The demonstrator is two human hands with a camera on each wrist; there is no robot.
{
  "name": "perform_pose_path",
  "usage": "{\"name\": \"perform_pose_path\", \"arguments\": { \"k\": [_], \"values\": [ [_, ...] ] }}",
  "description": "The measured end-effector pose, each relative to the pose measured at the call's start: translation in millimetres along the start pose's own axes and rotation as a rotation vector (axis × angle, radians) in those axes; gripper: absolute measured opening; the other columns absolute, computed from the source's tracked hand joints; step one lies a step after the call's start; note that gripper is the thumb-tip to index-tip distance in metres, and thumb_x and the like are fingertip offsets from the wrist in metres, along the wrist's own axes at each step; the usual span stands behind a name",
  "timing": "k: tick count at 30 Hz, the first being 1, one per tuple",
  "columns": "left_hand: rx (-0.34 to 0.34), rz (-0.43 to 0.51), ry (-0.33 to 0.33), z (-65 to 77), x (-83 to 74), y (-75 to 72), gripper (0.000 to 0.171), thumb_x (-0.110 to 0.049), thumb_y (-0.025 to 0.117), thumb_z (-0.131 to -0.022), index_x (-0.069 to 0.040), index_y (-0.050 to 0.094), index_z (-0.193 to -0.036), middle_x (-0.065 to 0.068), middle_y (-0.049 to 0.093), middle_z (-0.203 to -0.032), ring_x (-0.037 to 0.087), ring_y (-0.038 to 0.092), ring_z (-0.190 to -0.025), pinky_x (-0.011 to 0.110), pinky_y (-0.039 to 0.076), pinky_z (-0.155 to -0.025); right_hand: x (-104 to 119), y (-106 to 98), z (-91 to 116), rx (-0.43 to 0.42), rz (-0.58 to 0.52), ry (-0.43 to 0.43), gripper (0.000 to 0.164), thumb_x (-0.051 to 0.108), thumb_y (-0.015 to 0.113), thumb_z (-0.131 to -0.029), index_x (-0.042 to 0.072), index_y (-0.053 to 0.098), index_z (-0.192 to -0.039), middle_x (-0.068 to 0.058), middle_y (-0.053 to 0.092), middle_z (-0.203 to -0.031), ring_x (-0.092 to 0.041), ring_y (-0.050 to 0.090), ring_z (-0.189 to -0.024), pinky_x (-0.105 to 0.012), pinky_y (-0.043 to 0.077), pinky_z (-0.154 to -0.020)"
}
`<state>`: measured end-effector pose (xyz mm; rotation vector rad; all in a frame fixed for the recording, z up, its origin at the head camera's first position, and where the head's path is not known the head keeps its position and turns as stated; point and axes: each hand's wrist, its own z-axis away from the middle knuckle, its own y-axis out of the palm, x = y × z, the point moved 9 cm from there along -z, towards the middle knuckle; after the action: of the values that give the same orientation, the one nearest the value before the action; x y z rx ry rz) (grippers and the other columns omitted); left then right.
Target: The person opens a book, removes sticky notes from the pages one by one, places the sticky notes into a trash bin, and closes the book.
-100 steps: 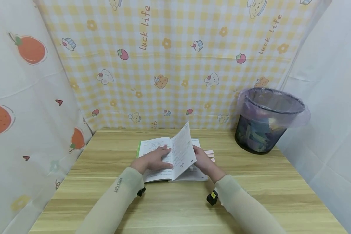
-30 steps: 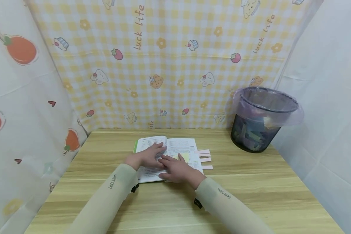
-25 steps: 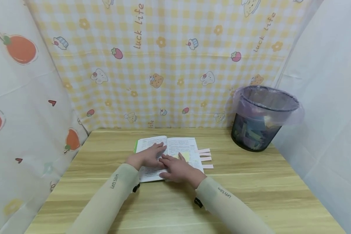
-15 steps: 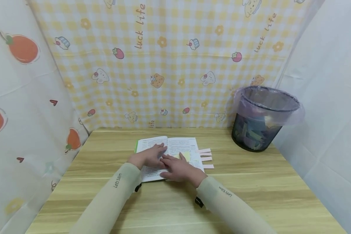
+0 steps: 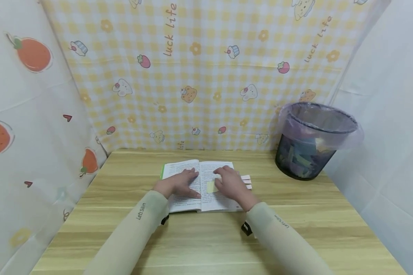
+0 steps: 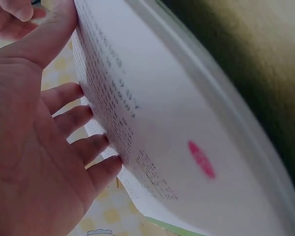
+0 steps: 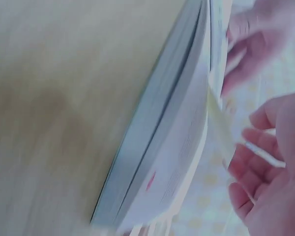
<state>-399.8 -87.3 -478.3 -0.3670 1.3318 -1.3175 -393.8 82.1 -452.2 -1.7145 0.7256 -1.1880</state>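
An open book lies on the wooden table with printed text on both pages. My left hand rests spread on the left page, its fingertips at the paper. A yellow sticky note is on the right page; in the right wrist view it stands out from the paper toward my right hand. That hand is over the right page, fingers loosely bent, thumb beside the note and partly covering it in the head view. A thin pale strip crosses its fingers in the blurred right wrist view.
Several pale pink page tabs stick out from the book's right edge, partly behind my right hand. A black bin with a purple liner stands at the table's back right. A checked curtain hangs behind the table.
The right hand, earlier turning a page and then flat near the book's fold, has moved right and up over the right page, uncovering more of the sticky note. The left hand stays on the left page.
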Motion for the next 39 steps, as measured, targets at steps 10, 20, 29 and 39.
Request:
{"name": "perform_pose_path", "arguments": {
  "k": [10,20,29,39],
  "values": [
    [-0.007,0.01,0.0,-2.4,1.8,3.9,0.102,-0.046,0.087,-0.094,-0.008,0.034,-0.173,0.016,0.014,-0.185,0.044,0.009,-0.172,0.061,0.013,-0.139,-44,-4,5,0.035,-0.046,0.153,0.035,0.032,0.064,-0.11,0.004,0.075,-0.128,-0.009,0.076,-0.107,-0.022,0.069,-0.09,-0.041,0.061,-0.083],
    [-0.017,0.03,-0.015,-0.9,2.7,4.7,0.103,-0.048,0.086,-0.094,-0.01,0.033,-0.173,0.013,0.013,-0.185,0.042,0.008,-0.172,0.061,0.012,-0.14,-41,6,6,0.085,-0.018,0.108,0.01,0.021,0.072,-0.106,0.012,0.077,-0.107,0.003,0.073,-0.09,-0.011,0.062,-0.078,-0.031,0.054,-0.073],
    [-0.022,0.038,-0.004,-1.5,3.7,5.1,0.102,-0.047,0.086,-0.094,-0.01,0.033,-0.173,0.014,0.013,-0.185,0.042,0.008,-0.172,0.061,0.013,-0.14,-32,-6,13,0.078,-0.053,0.087,0.007,0.019,0.071,-0.105,0.013,0.075,-0.103,0.003,0.071,-0.088,-0.012,0.061,-0.075,-0.027,0.051,-0.067],
    [-0.022,0.069,0.014,-2.7,6.5,6.4,0.104,-0.046,0.087,-0.094,-0.009,0.032,-0.173,0.015,0.012,-0.185,0.043,0.007,-0.172,0.061,0.011,-0.14,-38,-49,13,0.035,-0.15,0.108,0.013,0.019,0.067,-0.106,0.009,0.075,-0.109,-0.004,0.076,-0.096,-0.014,0.064,-0.076,-0.027,0.052,-0.066]
  ]
}}
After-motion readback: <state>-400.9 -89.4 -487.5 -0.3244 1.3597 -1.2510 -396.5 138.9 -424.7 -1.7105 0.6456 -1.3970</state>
